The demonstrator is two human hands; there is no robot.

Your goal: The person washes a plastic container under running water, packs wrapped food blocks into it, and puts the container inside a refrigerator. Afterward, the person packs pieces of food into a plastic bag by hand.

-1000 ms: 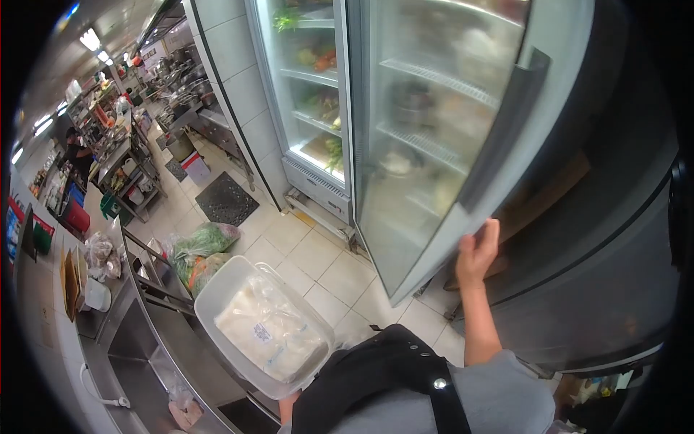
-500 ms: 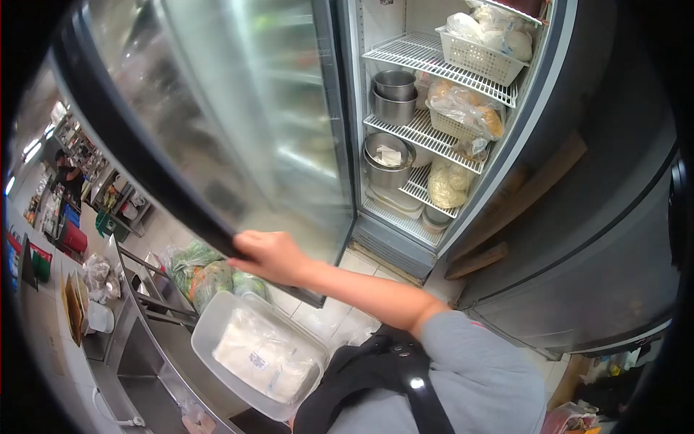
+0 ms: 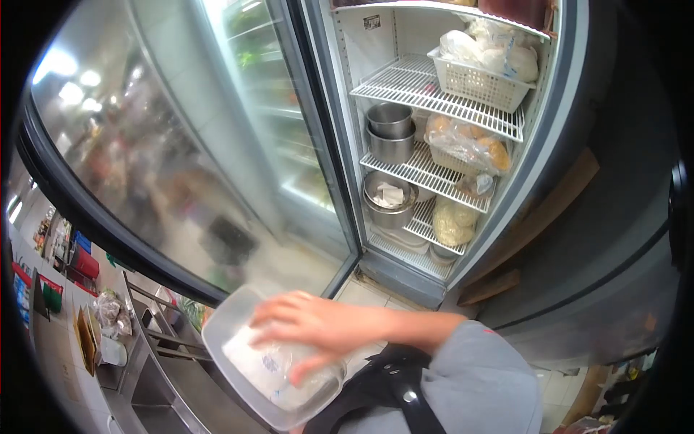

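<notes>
Leaving door (image 3: 210,181), right hand (image 3: 307,322) over tub (image 3: 235,307), contact unclear

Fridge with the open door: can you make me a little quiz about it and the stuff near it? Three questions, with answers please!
1. True or false: the right hand is over the plastic tub.
2. What is in the higher basket in the fridge: A, bottles; B, plastic bags; C, eggs?
3. Fill in, left or right: in the picture, the metal pots stand on the ____ side inside the fridge.

Key: 1 true; 2 B; 3 left.
</notes>
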